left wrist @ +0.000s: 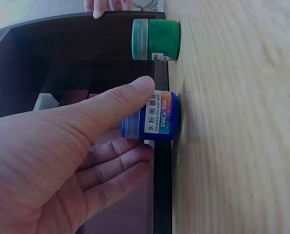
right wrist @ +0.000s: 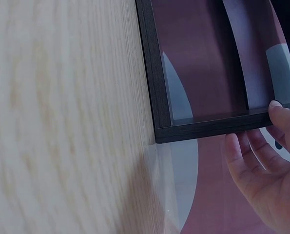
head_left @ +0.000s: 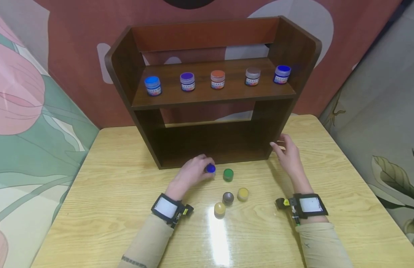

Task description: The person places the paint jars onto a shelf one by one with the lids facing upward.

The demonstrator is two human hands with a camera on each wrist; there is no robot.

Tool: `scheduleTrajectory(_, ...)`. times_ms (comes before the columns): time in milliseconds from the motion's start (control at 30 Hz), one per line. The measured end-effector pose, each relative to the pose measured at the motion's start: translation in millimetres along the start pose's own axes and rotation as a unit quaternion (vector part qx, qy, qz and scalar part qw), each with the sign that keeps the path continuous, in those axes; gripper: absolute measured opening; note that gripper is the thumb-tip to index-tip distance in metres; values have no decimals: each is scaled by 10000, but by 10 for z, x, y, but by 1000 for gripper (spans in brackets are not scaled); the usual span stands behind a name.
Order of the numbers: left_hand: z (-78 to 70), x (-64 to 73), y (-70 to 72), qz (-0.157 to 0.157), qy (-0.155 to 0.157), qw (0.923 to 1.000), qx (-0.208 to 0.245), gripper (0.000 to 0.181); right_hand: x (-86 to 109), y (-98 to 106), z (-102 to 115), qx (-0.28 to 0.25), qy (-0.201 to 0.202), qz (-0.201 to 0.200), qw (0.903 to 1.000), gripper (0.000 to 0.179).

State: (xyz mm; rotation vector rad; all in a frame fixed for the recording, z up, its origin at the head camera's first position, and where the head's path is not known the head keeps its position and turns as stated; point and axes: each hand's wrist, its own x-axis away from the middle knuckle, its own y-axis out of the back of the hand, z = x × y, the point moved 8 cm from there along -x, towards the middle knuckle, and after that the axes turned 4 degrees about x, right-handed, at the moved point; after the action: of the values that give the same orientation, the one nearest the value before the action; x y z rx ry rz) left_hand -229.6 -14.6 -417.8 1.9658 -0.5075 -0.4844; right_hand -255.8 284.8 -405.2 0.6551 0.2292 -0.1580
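My left hand [head_left: 193,171] holds a small blue gouache paint jar [left wrist: 157,117] between the thumb and fingers, with the jar upright on the table in front of the shelf. Its printed label faces the thumb in the left wrist view. A green jar [head_left: 228,175] stands just to the right of it. At the shelf's right side panel, my right hand [head_left: 289,156] has its thumb at the front edge and its fingers against the outer face. The dark brown wooden shelf [right wrist: 208,124] shows that grip in the right wrist view.
Nearer on the wooden table [head_left: 103,223] are a yellow jar [head_left: 242,194], a grey-brown jar [head_left: 228,198] and a pale yellow jar [head_left: 219,210]. Several jars line the upper board, from a light blue jar [head_left: 153,86] to a dark blue jar [head_left: 282,74]. Patterned fabric hangs behind.
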Motion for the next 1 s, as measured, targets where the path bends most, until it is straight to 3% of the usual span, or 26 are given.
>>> scheduleTrajectory(333, 27, 22, -3, 30, 170, 9997, 145, 36, -1, -2, -17, 31, -35, -13, 10000, 46)
scheduleTrajectory(500, 2, 19, 10, 42, 74, 9999, 116, 41, -6, -6, -23, 61, -5, -36, 10000, 45)
scheduleTrajectory(1000, -30, 11, -23, 135, 28, 9997, 210, 25, -8, -2, -10, 62, 10, -11, 10000, 45)
